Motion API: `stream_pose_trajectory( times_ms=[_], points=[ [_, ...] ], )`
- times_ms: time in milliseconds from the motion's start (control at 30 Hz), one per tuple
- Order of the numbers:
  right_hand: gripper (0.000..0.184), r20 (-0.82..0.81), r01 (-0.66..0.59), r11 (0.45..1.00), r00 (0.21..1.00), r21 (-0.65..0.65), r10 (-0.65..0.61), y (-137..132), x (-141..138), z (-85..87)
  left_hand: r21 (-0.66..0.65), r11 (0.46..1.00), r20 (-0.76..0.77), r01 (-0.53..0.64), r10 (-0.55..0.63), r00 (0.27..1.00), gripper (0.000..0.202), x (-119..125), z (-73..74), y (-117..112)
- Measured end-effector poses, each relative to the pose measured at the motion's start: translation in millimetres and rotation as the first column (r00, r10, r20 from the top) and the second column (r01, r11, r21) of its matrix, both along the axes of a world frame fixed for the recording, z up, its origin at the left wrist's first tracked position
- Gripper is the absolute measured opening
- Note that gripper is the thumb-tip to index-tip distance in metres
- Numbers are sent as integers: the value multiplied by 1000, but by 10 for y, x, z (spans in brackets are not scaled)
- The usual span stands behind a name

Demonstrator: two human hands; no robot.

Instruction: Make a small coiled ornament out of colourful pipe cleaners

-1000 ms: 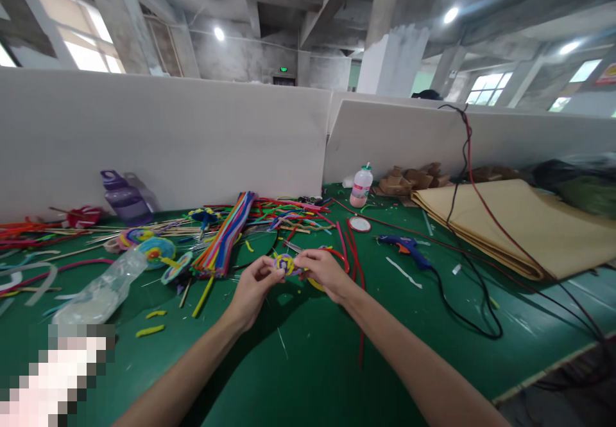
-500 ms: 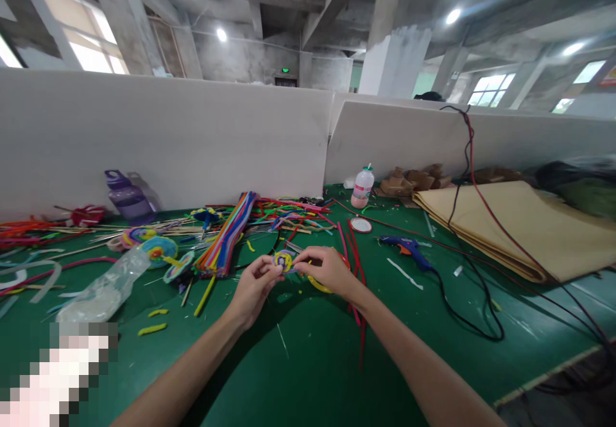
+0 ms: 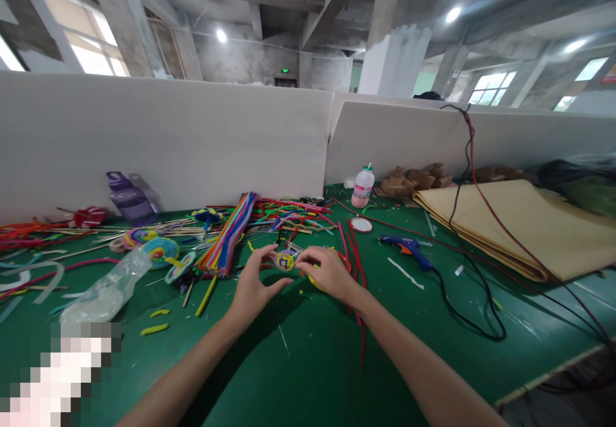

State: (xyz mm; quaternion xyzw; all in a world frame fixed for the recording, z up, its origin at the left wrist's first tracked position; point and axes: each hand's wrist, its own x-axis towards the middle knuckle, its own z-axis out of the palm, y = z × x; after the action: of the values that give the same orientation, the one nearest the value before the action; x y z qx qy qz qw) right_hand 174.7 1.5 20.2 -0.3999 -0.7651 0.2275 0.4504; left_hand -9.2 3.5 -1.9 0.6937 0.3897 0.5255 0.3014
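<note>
Between the two hands is a small yellow-and-purple disc (image 3: 285, 260). The right hand (image 3: 329, 275) pinches its right edge in the fingertips. The left hand (image 3: 251, 289) is spread, thumb well apart from index finger; whether that index finger touches the disc cannot be told. Left of the grip lies a bundle of multicoloured fuzzy stems (image 3: 230, 237). Right of the grip lies a blue glue gun (image 3: 409, 248); its markings are too small to read. Beyond the grip, to the right, stands a pink-labelled bottle (image 3: 362, 188), lettering illegible. Farther beyond, above the white partition (image 3: 231, 131), a green sign (image 3: 285, 70) is lit, its characters unreadable.
</note>
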Motion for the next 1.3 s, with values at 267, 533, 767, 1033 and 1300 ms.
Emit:
stream_pose_trajectory(
  times_ms=[267, 533, 767, 1033, 1300],
  points=[
    [9, -36, -53, 992, 998, -113, 49, -16, -36, -48, 345, 932, -358, -108, 237, 903, 47, -42, -46, -12],
    [9, -26, -102, 980, 995, -172, 99, 10, -6, -94, 325, 944, -413, 56, 88, 907, 40, -94, -75, 48],
    [6, 80, -97, 992, 991, -84, 104, 1, 15, -60, 259, 958, -421, 122, -1, 907, 40, -60, -55, 1],
    [6, 95, -93, 994, 992, 56, 88, -18, -15, -48, 280, 954, -452, 110, 29, 892, 33, -71, -82, -16],
    [4, 77, -18, 1000, 997, 20, 17, -11, -69, -138, 274, 955, -512, 115, 44, 858, 33, -100, -149, -13]
  ],
)
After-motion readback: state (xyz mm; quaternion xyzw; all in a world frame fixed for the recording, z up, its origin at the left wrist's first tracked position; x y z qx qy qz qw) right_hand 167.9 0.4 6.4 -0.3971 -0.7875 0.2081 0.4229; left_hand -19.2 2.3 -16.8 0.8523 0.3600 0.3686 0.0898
